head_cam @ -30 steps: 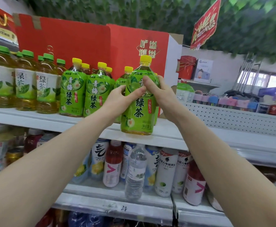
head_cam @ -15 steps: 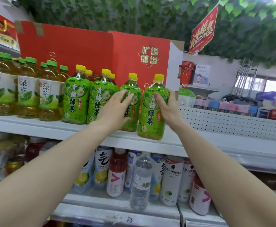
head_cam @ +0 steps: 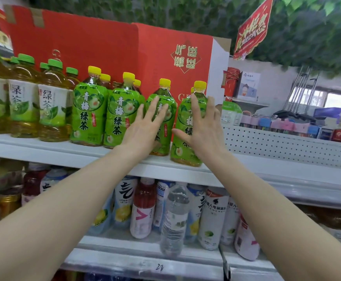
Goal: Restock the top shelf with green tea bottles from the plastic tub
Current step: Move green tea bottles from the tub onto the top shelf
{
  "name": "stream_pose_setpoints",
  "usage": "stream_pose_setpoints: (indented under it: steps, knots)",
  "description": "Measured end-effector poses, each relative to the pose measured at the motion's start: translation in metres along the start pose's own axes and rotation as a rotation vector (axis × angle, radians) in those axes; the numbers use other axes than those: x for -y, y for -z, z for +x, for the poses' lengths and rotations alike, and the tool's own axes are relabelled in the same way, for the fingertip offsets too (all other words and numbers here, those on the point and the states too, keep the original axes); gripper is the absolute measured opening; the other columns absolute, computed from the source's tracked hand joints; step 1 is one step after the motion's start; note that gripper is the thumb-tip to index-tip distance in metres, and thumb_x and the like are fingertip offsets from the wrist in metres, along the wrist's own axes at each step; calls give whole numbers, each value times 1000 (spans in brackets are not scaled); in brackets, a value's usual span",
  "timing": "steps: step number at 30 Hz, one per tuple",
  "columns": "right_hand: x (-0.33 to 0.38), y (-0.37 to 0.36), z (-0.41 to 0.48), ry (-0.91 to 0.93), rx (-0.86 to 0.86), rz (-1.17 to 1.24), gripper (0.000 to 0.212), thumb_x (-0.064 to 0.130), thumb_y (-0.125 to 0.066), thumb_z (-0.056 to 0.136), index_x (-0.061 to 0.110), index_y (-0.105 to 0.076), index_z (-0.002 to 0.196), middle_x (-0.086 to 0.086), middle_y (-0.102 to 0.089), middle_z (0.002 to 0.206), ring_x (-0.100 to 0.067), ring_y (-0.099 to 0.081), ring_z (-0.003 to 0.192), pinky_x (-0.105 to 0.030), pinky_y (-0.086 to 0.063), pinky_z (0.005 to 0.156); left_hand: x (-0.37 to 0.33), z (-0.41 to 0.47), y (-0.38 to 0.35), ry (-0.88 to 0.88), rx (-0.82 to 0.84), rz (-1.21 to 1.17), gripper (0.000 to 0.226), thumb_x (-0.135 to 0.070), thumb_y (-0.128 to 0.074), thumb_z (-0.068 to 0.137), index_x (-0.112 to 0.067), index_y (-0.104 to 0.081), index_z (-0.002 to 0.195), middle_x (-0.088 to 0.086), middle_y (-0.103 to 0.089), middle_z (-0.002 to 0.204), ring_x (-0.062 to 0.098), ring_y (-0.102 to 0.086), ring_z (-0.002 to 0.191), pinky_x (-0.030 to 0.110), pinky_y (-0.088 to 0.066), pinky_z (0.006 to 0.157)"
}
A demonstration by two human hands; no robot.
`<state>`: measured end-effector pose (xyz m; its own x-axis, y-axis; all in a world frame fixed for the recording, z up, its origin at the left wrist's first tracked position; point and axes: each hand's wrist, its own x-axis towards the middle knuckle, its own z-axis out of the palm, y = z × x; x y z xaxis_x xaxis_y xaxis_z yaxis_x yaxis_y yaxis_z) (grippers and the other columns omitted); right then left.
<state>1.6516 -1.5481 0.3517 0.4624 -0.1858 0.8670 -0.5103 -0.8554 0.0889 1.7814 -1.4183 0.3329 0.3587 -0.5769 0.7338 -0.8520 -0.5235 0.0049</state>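
While the left hand (head_cam: 145,129) and right hand (head_cam: 205,131) spread empty fingers (head_cam: 194,106), yellow-capped, green-wrapped bottles (head_cam: 88,118) stand upright.

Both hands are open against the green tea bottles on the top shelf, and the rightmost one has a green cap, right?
No: in the head view the rightmost green tea bottle has a yellow cap. The left hand and right hand are open, as said.

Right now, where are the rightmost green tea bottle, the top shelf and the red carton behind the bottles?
rightmost green tea bottle (head_cam: 182,154): head view, on its lower label.
top shelf (head_cam: 44,153): head view, on its white front edge.
red carton (head_cam: 104,47): head view, on its front face.
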Motion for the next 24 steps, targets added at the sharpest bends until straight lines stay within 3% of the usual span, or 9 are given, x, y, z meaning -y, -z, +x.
stream_pose_setpoints:
  steps: [8,18,21,24]
  knots:
    - [-17,-20,7,19,4,209,98,62,-65,83,21,-17,157,-22,-16,156,-45,-28,138,-56,-32,111,0,0,-5,-11,-43,2,121,-32,-83,75,-32,8,156,-8,24,162,34,-8,150,55,-46,98]
    - [-24,-24,10,50,55,185,95,67,-53,86,23,-10,158,-22,-10,158,-43,-24,141,-53,-39,107,-8,-2,3,-1,-19,62,116,-35,-79,79,-27,7,156,-3,21,163,33,1,151,50,-46,101]
    - [-34,-15,11,89,96,130,89,67,-47,89,29,-6,158,-19,-10,160,-39,-22,144,-51,-42,105,-17,-4,12,-13,-48,93,100,-39,-74,84,-19,-9,157,7,4,165,32,0,151,47,-33,112]
    - [-52,0,8,180,128,25,80,60,-46,94,28,-9,158,-17,-16,160,-37,-20,146,-50,-37,110,-30,-10,23,-61,-96,88,82,-40,-68,88,-13,-25,153,12,-23,159,31,-13,150,39,-19,119]
